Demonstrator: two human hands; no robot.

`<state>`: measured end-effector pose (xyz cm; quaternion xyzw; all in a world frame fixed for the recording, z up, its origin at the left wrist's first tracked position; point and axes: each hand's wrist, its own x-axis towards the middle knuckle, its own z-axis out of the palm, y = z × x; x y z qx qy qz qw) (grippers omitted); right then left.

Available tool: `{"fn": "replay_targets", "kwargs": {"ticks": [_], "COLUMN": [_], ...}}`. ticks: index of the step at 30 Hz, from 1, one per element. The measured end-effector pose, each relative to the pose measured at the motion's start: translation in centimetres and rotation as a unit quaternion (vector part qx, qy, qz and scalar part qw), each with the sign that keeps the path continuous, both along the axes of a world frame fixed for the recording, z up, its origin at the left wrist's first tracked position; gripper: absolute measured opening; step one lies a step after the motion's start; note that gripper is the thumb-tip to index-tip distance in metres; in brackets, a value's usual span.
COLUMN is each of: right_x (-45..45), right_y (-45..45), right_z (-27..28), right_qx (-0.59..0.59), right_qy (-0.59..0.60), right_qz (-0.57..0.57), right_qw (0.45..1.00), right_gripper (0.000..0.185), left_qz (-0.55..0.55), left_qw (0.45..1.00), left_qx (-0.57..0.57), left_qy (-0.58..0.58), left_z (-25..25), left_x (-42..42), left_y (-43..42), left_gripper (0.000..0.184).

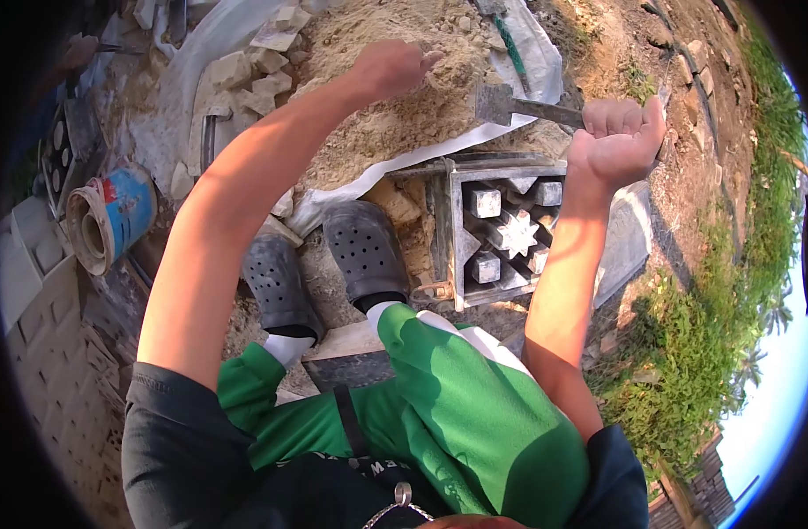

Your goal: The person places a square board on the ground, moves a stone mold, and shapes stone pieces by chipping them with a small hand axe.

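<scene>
My left hand [389,69] hangs over a heap of sandy mix [360,123], its fingers curled in; what they hold, if anything, is hidden. My right hand [620,132] is wrapped round the handle of a hammer [494,104], whose blocky grey head points left, toward the heap. Below the hammer, to the right of my feet, stands a metal block mould [457,234]. Inside it are square pegs [485,203] and a pale star-shaped core [517,233]. Neither hand touches the mould.
A white sheet [395,166] lies under the heap, with broken stone pieces [267,85] at its left. A blue bucket [129,212] lies farther left, near stacked blocks [47,304]. Plants [668,370] grow at right. Another person's hand [79,53] shows top left.
</scene>
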<state>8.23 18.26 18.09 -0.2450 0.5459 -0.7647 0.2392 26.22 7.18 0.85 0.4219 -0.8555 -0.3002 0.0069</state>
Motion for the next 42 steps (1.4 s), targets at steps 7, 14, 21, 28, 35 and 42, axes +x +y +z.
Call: {"fn": "replay_targets", "kwargs": {"ticks": [7, 14, 21, 28, 35, 42], "right_x": [2.5, 2.6, 6.1, 10.6, 13.8, 15.4], "right_y": [-1.8, -1.2, -0.8, 0.1, 1.8, 1.6], "right_z": [-1.6, -2.5, 1.6, 0.7, -0.5, -0.8], "right_qx": [-0.04, -0.034, -0.039, -0.079, -0.038, -0.019], "right_qy": [-0.027, -0.033, 0.015, -0.064, -0.089, 0.0], "right_qz": [0.117, 0.125, 0.202, 0.335, 0.385, 0.395], "right_qw": [0.992, 0.991, 0.978, 0.937, 0.918, 0.918], "right_gripper": [0.049, 0.048, 0.049, 0.042, 0.039, 0.044], "left_qz": [0.012, 0.165, 0.235, 0.332, 0.349, 0.3], "left_qw": [0.975, 0.948, 0.944, 0.921, 0.927, 0.932], "left_qx": [0.215, 0.234, 0.216, 0.03, 0.087, 0.008], "left_qy": [0.054, 0.14, 0.081, 0.202, 0.106, 0.204], "left_z": [-2.1, -1.7, 0.1, -3.4, -1.0, -4.3], "left_x": [2.1, 5.7, 11.8, 14.0, 13.6, 13.8], "left_y": [-1.2, 1.8, 7.4, 16.8, 19.4, 18.2], "left_gripper": [0.057, 0.041, 0.035, 0.034, 0.033, 0.037]}}
